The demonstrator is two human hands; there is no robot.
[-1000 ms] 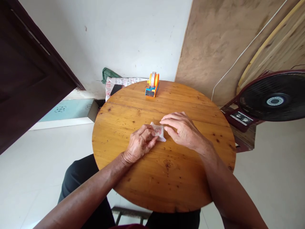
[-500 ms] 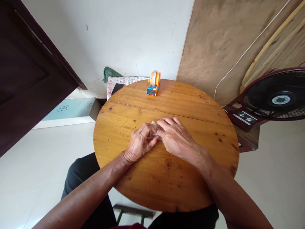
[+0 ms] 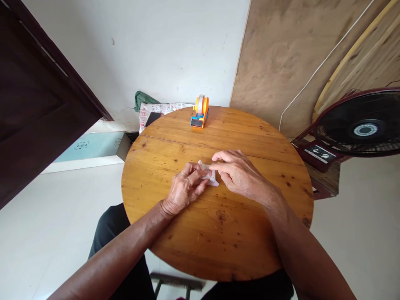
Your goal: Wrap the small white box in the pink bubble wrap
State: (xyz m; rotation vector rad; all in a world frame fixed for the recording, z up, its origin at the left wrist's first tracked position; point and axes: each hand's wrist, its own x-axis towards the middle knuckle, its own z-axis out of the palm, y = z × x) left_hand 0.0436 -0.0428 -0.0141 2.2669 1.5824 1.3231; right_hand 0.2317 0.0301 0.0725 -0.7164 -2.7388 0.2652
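A small clear plastic packet point(image 3: 211, 176) with some red on it lies near the middle of the round wooden table point(image 3: 218, 250). My left hand point(image 3: 186, 183) grips its left part between thumb and fingers, pressing it to the tabletop. Just to the right, my right hand point(image 3: 239, 173) hovers over the packet's right edge, its fingers apart and nothing visible between them. The packet's left end is hidden under my left fingers.
An orange and blue tape dispenser point(image 3: 200, 112) stands at the table's far edge. Beyond are a printed sack point(image 3: 146, 110) and a green bag point(image 3: 144, 100). A dark red fan point(image 3: 325, 154) stands at the right, a pale blue box point(image 3: 90, 146) at the left.
My right hand has lifted off the packet and moved slightly right, its fingers spreading. More of the packet now shows. My left hand has stayed on it.
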